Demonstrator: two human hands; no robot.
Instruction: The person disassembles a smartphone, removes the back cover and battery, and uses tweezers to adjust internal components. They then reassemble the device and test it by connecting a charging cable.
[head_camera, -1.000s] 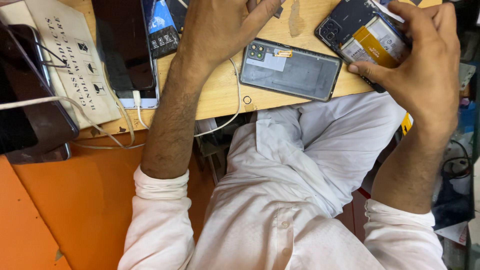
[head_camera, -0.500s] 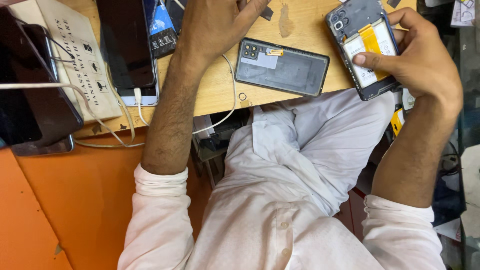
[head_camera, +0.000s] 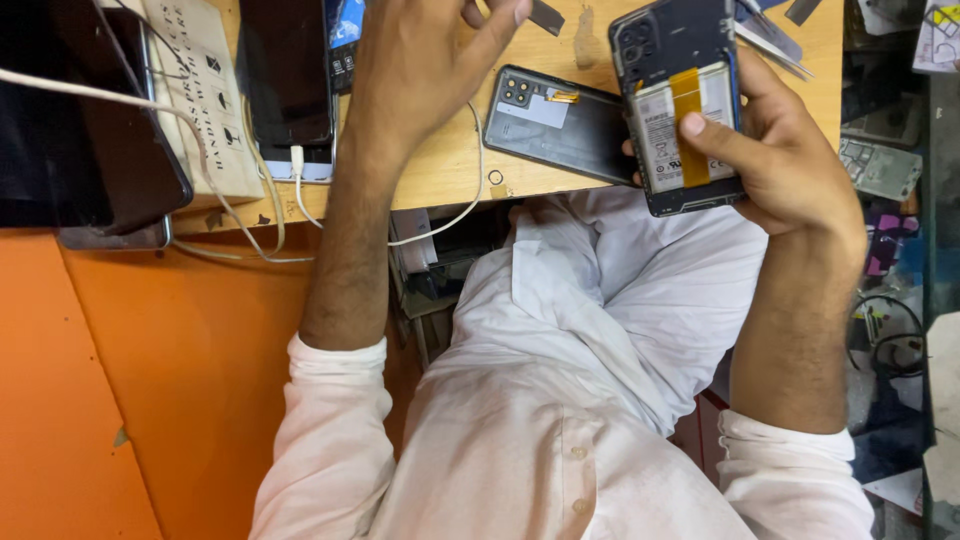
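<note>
Wooden bench (head_camera: 440, 170); opened phone (head_camera: 680, 110) in right hand (head_camera: 790, 165).

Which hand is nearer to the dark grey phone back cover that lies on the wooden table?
Right. The right hand, holding an opened phone, overlaps the right end of the dark grey phone back cover. The left hand is to the cover's left, apart from it.

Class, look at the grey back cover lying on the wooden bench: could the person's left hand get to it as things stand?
Probably yes. The left hand hovers over the wooden bench beside the grey back cover, nothing lying between them; only a thin white cable curves nearby.
</note>
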